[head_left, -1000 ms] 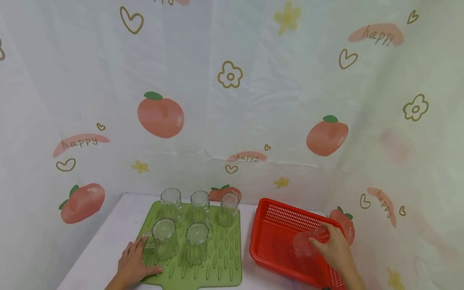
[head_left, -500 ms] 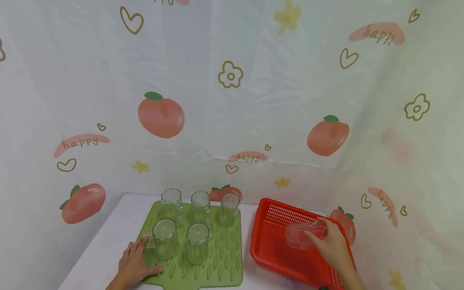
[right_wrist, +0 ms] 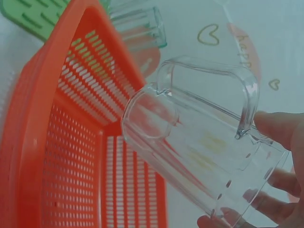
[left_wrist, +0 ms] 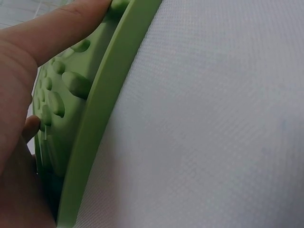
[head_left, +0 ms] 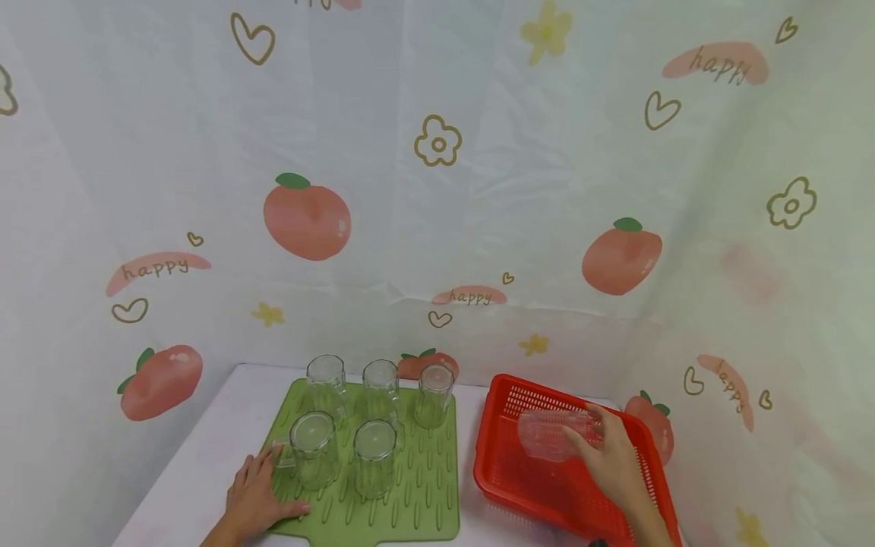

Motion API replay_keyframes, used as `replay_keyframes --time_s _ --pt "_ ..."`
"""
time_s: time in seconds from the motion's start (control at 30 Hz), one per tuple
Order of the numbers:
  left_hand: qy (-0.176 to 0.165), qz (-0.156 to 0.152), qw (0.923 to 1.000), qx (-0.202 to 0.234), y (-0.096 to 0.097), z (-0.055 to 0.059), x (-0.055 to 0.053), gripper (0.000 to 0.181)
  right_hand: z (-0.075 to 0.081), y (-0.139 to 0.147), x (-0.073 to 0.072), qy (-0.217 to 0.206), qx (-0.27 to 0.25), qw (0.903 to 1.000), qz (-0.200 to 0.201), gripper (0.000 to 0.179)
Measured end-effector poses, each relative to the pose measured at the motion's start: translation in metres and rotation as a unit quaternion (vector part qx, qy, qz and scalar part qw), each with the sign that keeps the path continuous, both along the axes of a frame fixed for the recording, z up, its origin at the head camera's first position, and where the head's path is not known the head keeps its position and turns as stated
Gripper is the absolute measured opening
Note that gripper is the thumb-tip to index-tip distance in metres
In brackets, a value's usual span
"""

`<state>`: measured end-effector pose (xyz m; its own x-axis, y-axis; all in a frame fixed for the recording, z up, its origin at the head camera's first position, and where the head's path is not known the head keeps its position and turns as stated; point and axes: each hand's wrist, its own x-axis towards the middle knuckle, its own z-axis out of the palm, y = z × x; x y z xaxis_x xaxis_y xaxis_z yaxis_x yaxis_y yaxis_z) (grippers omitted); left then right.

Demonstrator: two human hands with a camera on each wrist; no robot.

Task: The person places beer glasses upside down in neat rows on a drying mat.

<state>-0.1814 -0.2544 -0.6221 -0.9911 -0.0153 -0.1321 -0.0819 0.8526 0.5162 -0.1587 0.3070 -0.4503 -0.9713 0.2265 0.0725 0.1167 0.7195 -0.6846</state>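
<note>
My right hand (head_left: 611, 460) grips a clear glass mug (head_left: 543, 435) by one end, over the red basket. In the right wrist view the mug (right_wrist: 190, 142) lies tilted on its side, its handle (right_wrist: 209, 69) uppermost, thumb near the handle and fingers round the end. On the left, my left hand (head_left: 256, 497) rests with spread fingers on the left edge of a green ridged mat (head_left: 431, 490). Its fingertips are right by the handle of a front mug (head_left: 313, 460). Another mug (head_left: 374, 463) stands beside that one, bottom up.
Three more glass mugs stand along the back of the mat, among them one at the right corner (head_left: 434, 399). The red basket (head_left: 482, 433) has slotted walls and sits right of the mat. A white patterned curtain (head_left: 506, 190) closes off the back and sides.
My right hand has moved left and slightly back over the basket, carrying the mug, which now lies more level. My left hand has stayed on the mat.
</note>
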Motion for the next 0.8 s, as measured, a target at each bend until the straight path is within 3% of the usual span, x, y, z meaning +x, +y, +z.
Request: replay_keyframes --time_s 0.4,0.8 --pt "0.0 0.001 1.0 0.004 0.002 0.003 0.003 0.139 0.006 -0.023 -0.003 0.013 -0.068 0.9968 0.039 0.076" --pt "0.008 0.001 1.0 -0.004 0.002 0.007 0.004 0.139 -0.005 -0.05 -0.011 0.041 -0.112 0.9895 0.082 0.072"
